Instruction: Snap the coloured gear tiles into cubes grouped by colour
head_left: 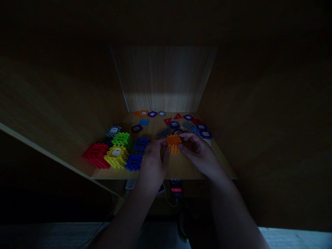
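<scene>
Between my hands is a small stack or box of orange toothed building tiles [173, 141], near the front of a wooden shelf. My left hand [155, 157] pinches its left side with thumb and fingers. From the right, my right hand [198, 152] grips its other edge between thumb and forefinger. Left of my left hand stand stacks of interlocking tiles: red [97, 155], yellow with a white window [116, 156], green [122, 140] and blue [134, 162]. Whether the orange piece touches the shelf I cannot tell.
Loose tiles lie behind my hands: purple window tiles [174, 124], red triangles [178, 116], a light blue square [144, 122] and orange ones [140, 113]. Wooden walls enclose the shelf [192, 170] at both sides and the back. Below it are a phone [176, 189] and a cable. The light is dim.
</scene>
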`<state>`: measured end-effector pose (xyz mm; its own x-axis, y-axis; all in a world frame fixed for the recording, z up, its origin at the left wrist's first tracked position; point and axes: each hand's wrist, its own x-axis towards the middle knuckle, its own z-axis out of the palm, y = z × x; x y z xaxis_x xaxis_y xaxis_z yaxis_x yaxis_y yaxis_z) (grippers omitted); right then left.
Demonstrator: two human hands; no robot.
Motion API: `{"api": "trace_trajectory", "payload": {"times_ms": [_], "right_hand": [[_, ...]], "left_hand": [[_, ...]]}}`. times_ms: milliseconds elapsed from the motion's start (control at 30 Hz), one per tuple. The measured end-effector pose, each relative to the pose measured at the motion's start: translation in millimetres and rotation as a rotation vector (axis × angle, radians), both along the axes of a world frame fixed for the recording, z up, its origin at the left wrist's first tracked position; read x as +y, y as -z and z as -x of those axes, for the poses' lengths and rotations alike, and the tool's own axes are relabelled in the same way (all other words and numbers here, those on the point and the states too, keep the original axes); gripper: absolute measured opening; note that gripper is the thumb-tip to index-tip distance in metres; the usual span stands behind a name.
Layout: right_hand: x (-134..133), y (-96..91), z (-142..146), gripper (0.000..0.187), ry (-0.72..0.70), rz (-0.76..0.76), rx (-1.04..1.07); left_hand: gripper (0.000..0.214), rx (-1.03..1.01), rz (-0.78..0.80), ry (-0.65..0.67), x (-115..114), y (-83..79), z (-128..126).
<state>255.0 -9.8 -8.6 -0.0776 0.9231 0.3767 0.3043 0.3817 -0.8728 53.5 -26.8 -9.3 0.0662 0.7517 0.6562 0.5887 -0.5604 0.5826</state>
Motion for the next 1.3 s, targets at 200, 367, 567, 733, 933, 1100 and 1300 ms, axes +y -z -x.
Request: {"api": "trace_trajectory", "payload": {"times_ms": [200,367,567,733,933,1100,1300], "right_hand": [[0.6,0.6,0.2,0.033,0.009,0.003,-0.003],[0.8,2.0,0.1,0.033,0.004,-0.001,-0.012],[-6.3,-10.2,-1.6,0.033,0.079,-0.031,-0.073],[-15.5,-21.4,-11.4,0.021,0.270,-0.045,-0.363],[-21.3,-24.4,-8.6,0.014,0.233,0.031,-0.499],[-18.0,-23.7,2.3,0.017,0.179,0.089,-0.446],[-16.9,-21.8,6.5,0.022,0.166,0.093,-0.406]], "left_hand": [[0.021,0.010,-0.007,-0.005,0.2,-1.0,0.0],[0.021,0.014,0.017,-0.007,0.3,-1.8,-0.5],[0.026,0.005,0.065,-0.031,-2.1,-4.5,-0.7],[0.034,-0.005,0.160,-0.055,-2.8,-3.3,-0.4],[0.037,0.054,0.188,-0.067,0.4,-1.4,-0.7],[0.035,0.055,0.234,-0.073,1.1,-0.9,-1.5],[0.031,0.087,0.252,-0.071,1.8,-1.5,-3.2]]}}
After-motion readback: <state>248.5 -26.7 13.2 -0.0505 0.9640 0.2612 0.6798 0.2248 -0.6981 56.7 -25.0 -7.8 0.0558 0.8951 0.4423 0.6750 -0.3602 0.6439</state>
